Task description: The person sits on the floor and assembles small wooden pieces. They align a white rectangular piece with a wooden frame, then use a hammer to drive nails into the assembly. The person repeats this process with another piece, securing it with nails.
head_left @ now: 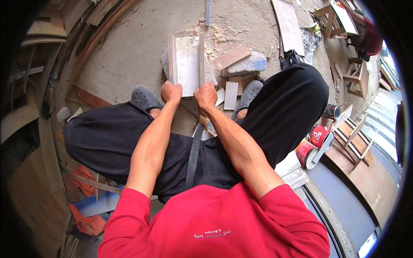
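In front of my feet lies a pale flat board (187, 62) with a wooden side strip along each long edge. My left hand (172, 92) is closed round the near end of the left wooden strip (172, 58). On the other side, my right hand (206, 94) is closed at the near end of the right wooden strip (201, 56). Both sets of knuckles face up, so the fingertips are hidden. Under and beside the board is a grey slab (209, 73), mostly covered.
Right of the board lie a wood offcut (231, 57), a stone block (246, 64) and a small pale block (231, 95). Red cans (306, 153) stand beyond my right knee. Wood pieces (92, 95) line the left. Far right, a person (371, 38) is near wooden frames (357, 77).
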A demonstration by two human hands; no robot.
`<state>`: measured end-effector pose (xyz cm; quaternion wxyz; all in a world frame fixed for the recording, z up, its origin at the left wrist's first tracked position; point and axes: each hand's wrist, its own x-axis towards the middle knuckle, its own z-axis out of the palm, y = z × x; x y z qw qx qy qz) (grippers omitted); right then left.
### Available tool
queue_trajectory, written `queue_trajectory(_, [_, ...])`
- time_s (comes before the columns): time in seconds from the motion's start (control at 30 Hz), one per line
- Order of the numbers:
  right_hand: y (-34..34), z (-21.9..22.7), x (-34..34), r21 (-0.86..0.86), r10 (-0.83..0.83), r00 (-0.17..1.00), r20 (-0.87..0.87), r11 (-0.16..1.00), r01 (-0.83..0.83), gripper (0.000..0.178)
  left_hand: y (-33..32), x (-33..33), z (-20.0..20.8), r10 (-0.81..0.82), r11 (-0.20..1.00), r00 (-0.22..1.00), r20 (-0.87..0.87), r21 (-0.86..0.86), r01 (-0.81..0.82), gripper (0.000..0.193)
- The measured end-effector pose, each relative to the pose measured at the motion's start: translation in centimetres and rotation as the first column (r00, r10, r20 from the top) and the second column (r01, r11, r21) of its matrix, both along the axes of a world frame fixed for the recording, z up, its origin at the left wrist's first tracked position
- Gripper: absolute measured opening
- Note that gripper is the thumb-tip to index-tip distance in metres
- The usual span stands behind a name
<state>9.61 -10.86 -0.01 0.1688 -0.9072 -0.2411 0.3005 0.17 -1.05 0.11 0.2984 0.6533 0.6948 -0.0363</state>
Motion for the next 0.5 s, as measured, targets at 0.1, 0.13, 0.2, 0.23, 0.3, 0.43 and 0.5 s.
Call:
queue_trajectory(0.1, [0.1, 0.4, 0.0, -0.021, -0.008, 1.000, 0.002, 1.000, 0.008, 0.032, 0.1, 0.1, 0.4, -0.004, 1.000, 1.000, -0.008, -0.031, 0.003, 0.067])
queue_trajectory(0.13, [0.1, 0.4, 0.0, -0.025, -0.011, 1.000, 0.001, 1.000, 0.011, 0.032, 0.0, 0.6, 1.8, 0.014, 0.999, 1.000, -0.017, -0.029, -0.014, 0.075])
queue_trajectory(0.2, [0.1, 0.3, 0.1, -0.033, -0.016, 1.000, -0.002, 0.999, 0.016, 0.032, -0.6, 1.2, 3.1, 0.023, 0.997, 0.999, -0.045, 0.070, -0.019, 0.087])
queue_trajectory(0.23, [0.1, 0.3, 0.1, -0.036, -0.018, 1.000, -0.005, 0.999, 0.018, 0.032, -1.0, 1.5, 3.5, 0.015, 0.986, 0.998, -0.065, 0.167, -0.004, 0.090])
queue_trajectory(0.3, [0.2, 0.2, 0.1, -0.034, -0.022, 1.000, -0.008, 0.999, 0.022, 0.031, -0.9, 1.6, 3.5, -0.076, 0.908, 0.994, -0.083, 0.406, 0.104, 0.090])
queue_trajectory(0.43, [0.1, 0.4, 0.0, -0.024, -0.037, 0.999, -0.025, 0.999, 0.036, 0.030, 0.2, 2.1, 3.0, -0.431, 0.704, 0.901, 0.049, 0.642, 0.302, 0.073])
queue_trajectory(0.5, [0.1, 0.4, 0.1, -0.028, -0.049, 0.998, -0.047, 0.998, 0.048, 0.029, -0.2, 3.6, 4.4, -0.520, 0.724, 0.838, 0.166, 0.607, 0.329, 0.059])
